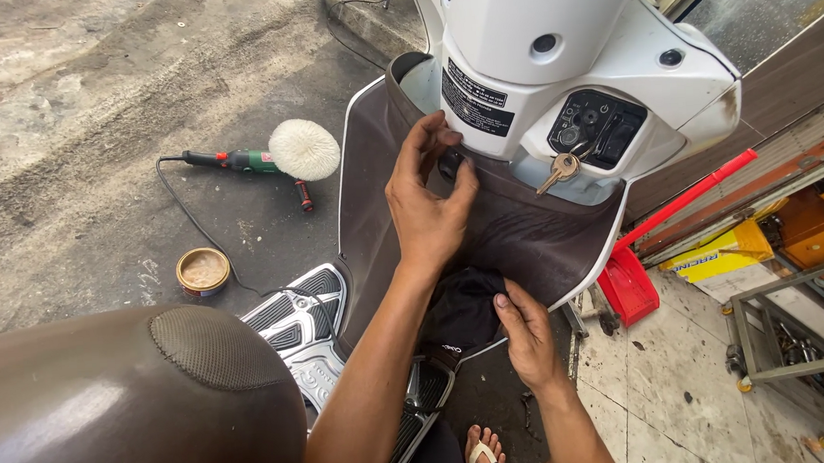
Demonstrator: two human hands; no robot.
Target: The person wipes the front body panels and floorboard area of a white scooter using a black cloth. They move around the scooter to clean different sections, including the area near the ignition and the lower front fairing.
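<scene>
The left hand [425, 207] is raised against the brown inner leg shield [517, 230] of a white scooter [552, 32], its fingers [425, 140] narrowed around a small dark hook or knob [450, 163] just under the steering column. Whether they actually clamp it or only rest on it cannot be told, since the thumb covers most of it. Below, the right hand [525, 334] pinches the edge of a black cloth [465, 314] between thumb and fingertips, holding it against the lower shield.

Judging by how things lie, the cloth work on the shield looks under way rather than finished: the cloth is bunched low, and most of the brown panel above the right fingers is untouched by it.

The cloth hangs in a crumpled lump with no clear long axis; its loose side points down toward the footboard [307, 314]. A key [561, 168] dangles to the right of the left fingers. Well to the left of both hands, on the concrete floor [62, 119], lie a polisher [269, 159] with a white wool pad and an open round tin [203, 271].
</scene>
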